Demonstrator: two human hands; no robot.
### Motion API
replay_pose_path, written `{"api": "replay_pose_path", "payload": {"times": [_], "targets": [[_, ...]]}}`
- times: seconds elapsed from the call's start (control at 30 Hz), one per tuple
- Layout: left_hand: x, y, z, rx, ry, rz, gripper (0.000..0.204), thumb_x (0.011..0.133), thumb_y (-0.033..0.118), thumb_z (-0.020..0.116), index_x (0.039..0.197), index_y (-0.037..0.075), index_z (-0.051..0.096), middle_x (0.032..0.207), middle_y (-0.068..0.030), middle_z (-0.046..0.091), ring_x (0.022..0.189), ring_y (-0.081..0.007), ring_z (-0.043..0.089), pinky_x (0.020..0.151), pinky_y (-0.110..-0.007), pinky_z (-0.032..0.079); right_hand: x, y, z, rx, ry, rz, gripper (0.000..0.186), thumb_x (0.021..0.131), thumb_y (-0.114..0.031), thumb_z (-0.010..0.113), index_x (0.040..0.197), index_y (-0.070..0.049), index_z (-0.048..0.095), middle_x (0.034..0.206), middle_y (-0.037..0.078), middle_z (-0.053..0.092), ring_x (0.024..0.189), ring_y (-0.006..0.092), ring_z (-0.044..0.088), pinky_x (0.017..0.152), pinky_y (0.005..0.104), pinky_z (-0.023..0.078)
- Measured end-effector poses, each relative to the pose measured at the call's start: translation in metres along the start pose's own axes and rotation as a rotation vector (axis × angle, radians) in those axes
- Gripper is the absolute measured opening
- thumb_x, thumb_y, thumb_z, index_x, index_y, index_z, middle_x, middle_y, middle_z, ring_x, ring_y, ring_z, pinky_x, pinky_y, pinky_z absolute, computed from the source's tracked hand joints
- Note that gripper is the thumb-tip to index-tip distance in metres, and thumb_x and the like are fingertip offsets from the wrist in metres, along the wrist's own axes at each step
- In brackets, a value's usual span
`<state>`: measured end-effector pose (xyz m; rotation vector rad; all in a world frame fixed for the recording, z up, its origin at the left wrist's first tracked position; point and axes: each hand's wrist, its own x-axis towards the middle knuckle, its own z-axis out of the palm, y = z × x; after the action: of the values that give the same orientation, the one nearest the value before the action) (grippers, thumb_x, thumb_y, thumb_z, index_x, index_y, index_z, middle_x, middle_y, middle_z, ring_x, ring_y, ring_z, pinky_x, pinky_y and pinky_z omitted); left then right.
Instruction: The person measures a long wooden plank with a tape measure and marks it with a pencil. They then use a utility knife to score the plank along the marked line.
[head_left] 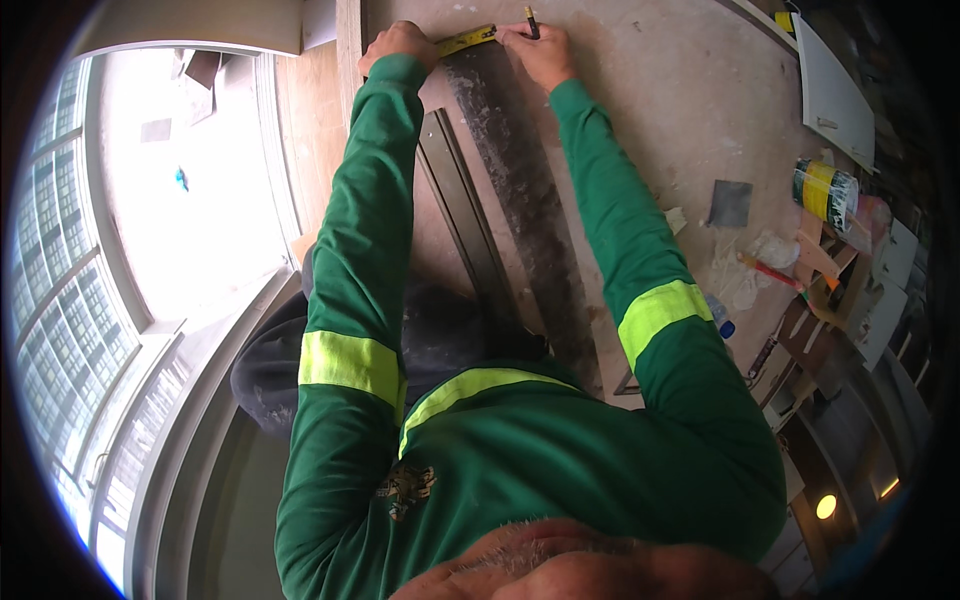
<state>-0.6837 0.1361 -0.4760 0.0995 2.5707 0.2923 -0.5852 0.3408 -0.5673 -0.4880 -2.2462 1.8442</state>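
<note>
My left hand [401, 44] is closed at the far edge, close beside a wooden board edge [350, 70]. A yellow tape measure blade [468, 40] runs from it across to my right hand [541, 56]; the tape's case is not visible. In my right hand a dark pencil [532, 20] points up between the fingers, and the fingertips meet the end of the visible blade. Under the blade starts a long dark, scuffed strip [515, 170], which runs back toward my body. Left of it lies a narrow grey-brown metal profile [462, 205].
Right of my arms are a dark square piece [731, 203], a paint can [826, 192], a red-handled tool [770, 271] and wood scraps [820, 250]. A white panel [835, 95] stands at the far right. A bright window opening [190, 180] is on the left.
</note>
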Motion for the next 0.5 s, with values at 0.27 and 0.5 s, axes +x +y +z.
{"api": "replay_pose_path", "payload": {"times": [0.27,0.5], "targets": [[0.011,-0.003,0.012,0.022,0.068,-0.052,0.036,0.082,0.039,0.071,0.117,0.032,0.079,0.127,-0.0054,0.073,0.123,-0.0279,0.067,0.109,-0.045,0.048,0.001,0.002,0.000,-0.034,0.006,-0.028,0.024,0.089,-0.023,0.082,0.100,-0.001,0.081,0.093,0.007,0.080,0.085,0.0126,0.073,0.081,0.0285,0.057],[0.012,-0.005,0.015,0.024,0.059,-0.030,0.035,0.083,0.036,0.070,0.117,0.033,0.079,0.129,-0.0048,0.072,0.122,-0.0284,0.067,0.109,-0.046,0.048,0.000,0.002,-0.001,-0.069,0.017,-0.027,0.025,0.089,-0.024,0.082,0.100,-0.002,0.081,0.092,0.006,0.080,0.085,0.0127,0.073,0.081,0.0292,0.057]]}}
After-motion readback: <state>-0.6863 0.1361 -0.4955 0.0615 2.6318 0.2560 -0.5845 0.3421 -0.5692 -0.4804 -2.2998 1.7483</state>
